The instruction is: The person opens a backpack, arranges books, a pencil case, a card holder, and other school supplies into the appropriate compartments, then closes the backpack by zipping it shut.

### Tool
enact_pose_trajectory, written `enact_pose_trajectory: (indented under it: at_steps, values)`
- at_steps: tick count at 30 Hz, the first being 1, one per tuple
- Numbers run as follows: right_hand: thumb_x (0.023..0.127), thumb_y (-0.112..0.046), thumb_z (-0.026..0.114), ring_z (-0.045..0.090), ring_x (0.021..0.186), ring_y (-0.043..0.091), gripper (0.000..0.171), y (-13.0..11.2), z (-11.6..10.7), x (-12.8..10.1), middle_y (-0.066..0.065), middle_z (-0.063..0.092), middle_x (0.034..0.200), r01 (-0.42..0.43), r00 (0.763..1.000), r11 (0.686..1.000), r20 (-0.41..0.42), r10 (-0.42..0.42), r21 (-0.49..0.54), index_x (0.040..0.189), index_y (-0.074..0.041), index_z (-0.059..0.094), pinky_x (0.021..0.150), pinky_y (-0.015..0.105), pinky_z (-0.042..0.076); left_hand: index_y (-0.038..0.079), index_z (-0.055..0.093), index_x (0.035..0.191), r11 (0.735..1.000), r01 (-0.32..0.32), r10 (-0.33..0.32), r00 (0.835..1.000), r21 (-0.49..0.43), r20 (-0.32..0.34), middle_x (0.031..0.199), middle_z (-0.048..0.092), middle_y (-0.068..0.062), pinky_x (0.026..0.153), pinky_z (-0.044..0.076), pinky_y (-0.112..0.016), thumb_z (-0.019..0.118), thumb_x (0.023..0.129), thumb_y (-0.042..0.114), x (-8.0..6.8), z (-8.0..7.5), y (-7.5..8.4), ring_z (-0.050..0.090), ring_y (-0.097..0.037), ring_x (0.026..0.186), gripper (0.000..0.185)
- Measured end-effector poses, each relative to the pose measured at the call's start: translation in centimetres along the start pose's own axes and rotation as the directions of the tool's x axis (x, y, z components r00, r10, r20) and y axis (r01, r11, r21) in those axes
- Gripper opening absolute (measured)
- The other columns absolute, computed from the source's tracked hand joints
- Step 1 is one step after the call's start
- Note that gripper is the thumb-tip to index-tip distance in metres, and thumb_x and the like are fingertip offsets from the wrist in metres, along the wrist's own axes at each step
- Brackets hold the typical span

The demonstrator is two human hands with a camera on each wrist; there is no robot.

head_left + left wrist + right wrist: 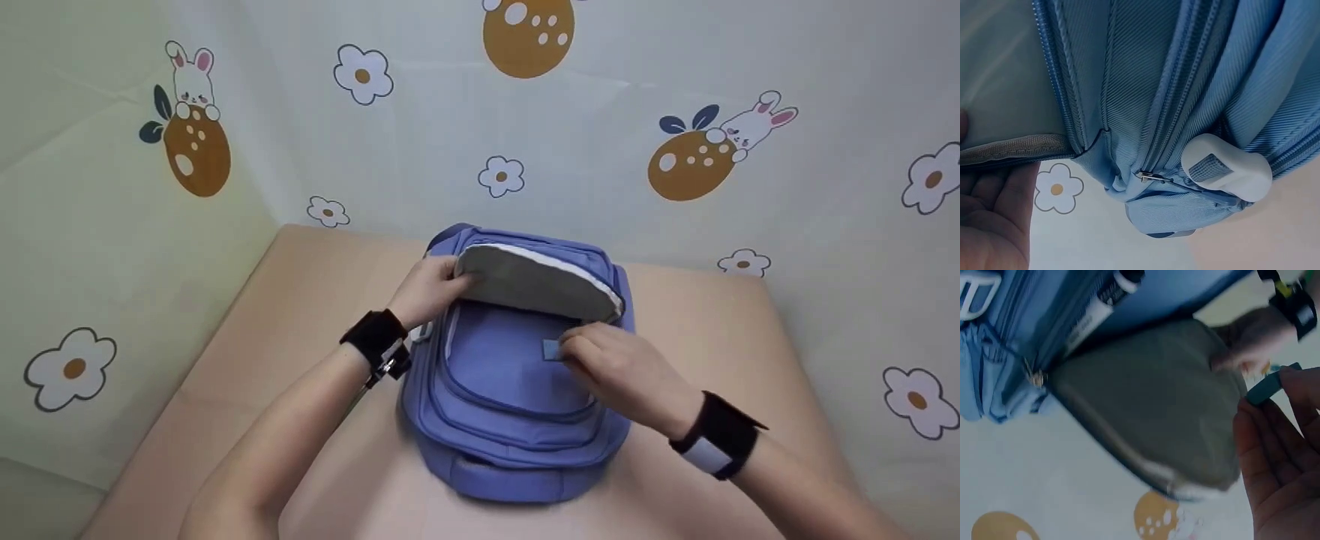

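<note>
Left hand (429, 291) grips the ribbed blue backpack's (510, 420) grey-lined flap (536, 281); right hand (622, 371) pinches a small blue tab (552, 349).

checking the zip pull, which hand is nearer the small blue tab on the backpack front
Right. The right hand pinches the tab; the left hand grips the open flap at the backpack's top left, away from it.

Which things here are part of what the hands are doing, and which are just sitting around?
In use:
backpack
grey flap, held up by the left hand
blue tab, pinched by the right hand

Just there:
table
printed backdrop
white buckle on the backpack, untouched
</note>
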State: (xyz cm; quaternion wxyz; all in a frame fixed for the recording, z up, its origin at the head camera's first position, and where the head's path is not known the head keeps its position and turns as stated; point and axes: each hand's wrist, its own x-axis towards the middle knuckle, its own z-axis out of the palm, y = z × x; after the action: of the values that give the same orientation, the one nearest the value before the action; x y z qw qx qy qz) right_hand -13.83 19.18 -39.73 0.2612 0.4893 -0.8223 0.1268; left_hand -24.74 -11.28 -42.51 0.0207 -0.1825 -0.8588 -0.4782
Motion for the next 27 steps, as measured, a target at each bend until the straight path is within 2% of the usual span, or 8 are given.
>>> enact_pose_trajectory:
  at_steps: [3,8,17,23,25,27]
  values:
    - [0.097,-0.005,0.066,0.066,0.089,0.022,0.005,0.2,2.3,0.1,0.005,0.066,0.095,-0.066,0.994,0.996,0.086,0.072,-0.067,0.097,-0.007,0.062,0.078,0.036,0.056,0.015,0.041,0.065,1.0,-0.004,0.004,1.0,0.001,-0.001,0.058,0.035,0.008,0.049,0.025,-0.025,0.071,0.097,0.024,0.0,0.0,0.0,0.032,-0.008,0.049,0.045]
    - [0.101,-0.009,0.061,0.065,0.079,0.025,0.011,1.0,4.6,0.5,0.005,0.065,0.087,-0.157,0.975,0.976,0.135,0.178,-0.154,0.092,-0.007,0.057,0.07,0.039,0.056,0.015,0.042,0.064,1.0,-0.001,0.001,1.0,-0.012,0.001,0.058,0.035,0.008,0.049,0.025,-0.025,0.072,0.097,0.027,-0.2,0.1,0.0,0.032,-0.008,0.049,0.046]
    - [0.097,-0.005,0.062,0.063,0.074,0.028,0.007,1.9,6.2,0.5,0.008,0.063,0.083,-0.183,0.963,0.963,0.163,0.217,-0.197,0.09,-0.004,0.06,0.06,0.043,0.054,0.016,0.042,0.064,1.0,0.001,-0.001,1.0,0.003,0.004,0.058,0.036,0.008,0.05,0.027,-0.025,0.071,0.097,0.024,-0.1,0.0,0.0,0.033,-0.008,0.05,0.045]
    - [0.098,-0.01,0.067,0.064,0.069,0.027,0.016,2.1,6.4,0.3,0.005,0.061,0.075,-0.224,0.961,0.966,0.134,0.242,-0.132,0.085,-0.006,0.058,0.059,0.044,0.053,0.015,0.043,0.065,1.0,-0.004,0.004,1.0,-0.012,0.006,0.059,0.037,0.008,0.05,0.028,-0.025,0.07,0.098,0.023,-0.2,-0.1,0.0,0.034,-0.008,0.05,0.043]
    - [0.095,-0.008,0.071,0.066,0.074,0.026,0.01,2.0,6.1,0.1,0.005,0.064,0.08,-0.203,0.973,0.975,0.093,0.212,-0.093,0.09,-0.005,0.063,0.064,0.042,0.054,0.015,0.044,0.065,1.0,-0.007,0.007,1.0,-0.014,0.005,0.059,0.038,0.008,0.051,0.029,-0.025,0.07,0.097,0.023,-0.2,-0.1,0.0,0.035,-0.008,0.051,0.042]
    - [0.093,-0.007,0.073,0.068,0.079,0.023,0.006,1.8,5.4,-0.2,0.004,0.068,0.085,-0.157,0.987,0.986,0.013,0.158,-0.059,0.097,-0.006,0.068,0.069,0.04,0.056,0.015,0.045,0.065,1.0,-0.01,0.01,1.0,-0.009,0.001,0.059,0.039,0.008,0.052,0.029,-0.025,0.07,0.097,0.023,-0.2,-0.1,-0.1,0.036,-0.008,0.051,0.042]
